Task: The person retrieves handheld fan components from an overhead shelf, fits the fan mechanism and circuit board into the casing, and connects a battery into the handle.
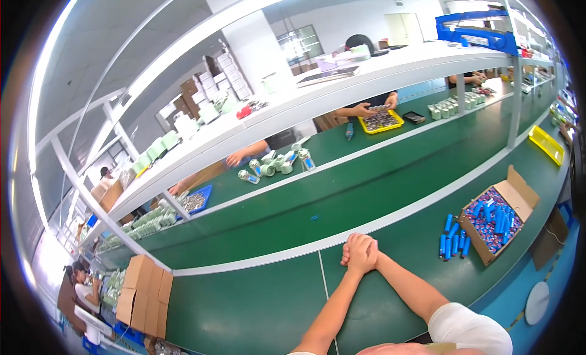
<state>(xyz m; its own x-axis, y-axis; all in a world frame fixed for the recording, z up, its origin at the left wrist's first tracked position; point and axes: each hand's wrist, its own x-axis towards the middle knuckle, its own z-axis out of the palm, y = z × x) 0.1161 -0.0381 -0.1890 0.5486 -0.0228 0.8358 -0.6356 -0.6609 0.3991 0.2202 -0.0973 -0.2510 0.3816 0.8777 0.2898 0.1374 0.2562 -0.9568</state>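
My left hand [364, 256] and my right hand [347, 252] are clasped together over the green bench, by the white rail along the belt. Both sets of fingers are closed around each other, and I see no object in them. Part of the right hand is hidden behind the left. Off to the right, several blue cylindrical cells [452, 239] lie loose on the bench. Beside them stands an open cardboard box [486, 257] filled with rows of cells, with more blue ones lying across the top.
A green conveyor belt [342, 199] runs beyond the rail. Across it, co-workers' hands [364, 109] work at a yellow tray [383, 129]; pale green housings [284, 164] stand nearby. Cardboard [143, 294] stands at left, a yellow tray [545, 144] at far right. A white shelf [378, 74] spans overhead.
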